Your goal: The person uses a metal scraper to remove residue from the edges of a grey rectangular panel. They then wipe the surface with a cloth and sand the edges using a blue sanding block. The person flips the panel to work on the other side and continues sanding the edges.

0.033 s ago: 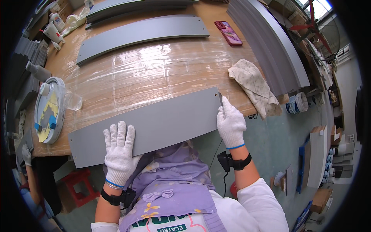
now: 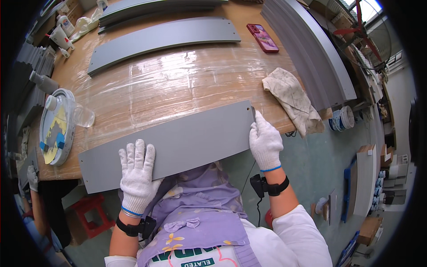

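Observation:
A long grey board [image 2: 191, 133] with small holes near its ends lies slanted across the table's near edge, overhanging toward my lap. My left hand [image 2: 137, 173], in a white knit glove, rests flat on the board's left part with its fingers stretched out. At the board's right end is my right hand [image 2: 266, 142], gloved likewise, its fingers closed. A thin dark strip shows between its fingertips and the board's end edge; what it is, I cannot make out.
Another grey board [image 2: 164, 42] lies farther back on the film-covered table [image 2: 178, 84]. A phone [image 2: 263, 38], a stained cloth [image 2: 291, 98] and stacked grey boards [image 2: 311, 53] are on the right. At left, a round lid [image 2: 69, 138] carries blue blocks. A co-worker's gloved hand [image 2: 32, 178] shows at far left.
The co-worker's gloved hand at the far left has shifted slightly. My hands and the board look the same.

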`<state>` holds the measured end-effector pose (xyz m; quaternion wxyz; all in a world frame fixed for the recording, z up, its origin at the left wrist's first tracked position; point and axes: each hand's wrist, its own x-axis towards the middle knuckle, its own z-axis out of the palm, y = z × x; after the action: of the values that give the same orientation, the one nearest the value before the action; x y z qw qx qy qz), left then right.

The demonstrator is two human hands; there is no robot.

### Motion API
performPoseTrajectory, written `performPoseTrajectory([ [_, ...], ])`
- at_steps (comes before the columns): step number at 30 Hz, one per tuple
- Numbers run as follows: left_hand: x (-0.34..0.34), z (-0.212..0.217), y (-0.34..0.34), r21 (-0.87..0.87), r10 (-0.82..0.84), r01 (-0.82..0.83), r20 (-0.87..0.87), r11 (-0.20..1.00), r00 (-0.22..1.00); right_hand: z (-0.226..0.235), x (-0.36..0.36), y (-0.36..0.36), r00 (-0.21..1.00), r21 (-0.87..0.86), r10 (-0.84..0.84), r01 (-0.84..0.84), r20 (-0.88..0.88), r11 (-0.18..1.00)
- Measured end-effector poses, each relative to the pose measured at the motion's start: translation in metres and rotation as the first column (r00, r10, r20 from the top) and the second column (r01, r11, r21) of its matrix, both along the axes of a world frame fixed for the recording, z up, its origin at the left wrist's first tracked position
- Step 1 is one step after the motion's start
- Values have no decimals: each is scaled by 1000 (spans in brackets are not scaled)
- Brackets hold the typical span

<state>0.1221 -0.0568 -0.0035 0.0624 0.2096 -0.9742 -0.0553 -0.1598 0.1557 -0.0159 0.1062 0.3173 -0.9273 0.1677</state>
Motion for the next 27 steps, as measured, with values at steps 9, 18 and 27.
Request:
performPoseTrajectory([
  [9, 0, -1, 0, -6, 0, 0, -1, 1000, 1000, 8, 7, -3, 996, 14, 66, -67, 56, 998],
  [18, 1, -2, 0, -18, -7, 7, -4, 1000, 1000, 2, -1, -7, 999, -59, -27, 29, 36, 998],
  [27, 0, 1, 1, -8, -5, 5, -8, 1000, 1000, 7, 4, -9, 997, -2, 83, -83, 4, 997],
])
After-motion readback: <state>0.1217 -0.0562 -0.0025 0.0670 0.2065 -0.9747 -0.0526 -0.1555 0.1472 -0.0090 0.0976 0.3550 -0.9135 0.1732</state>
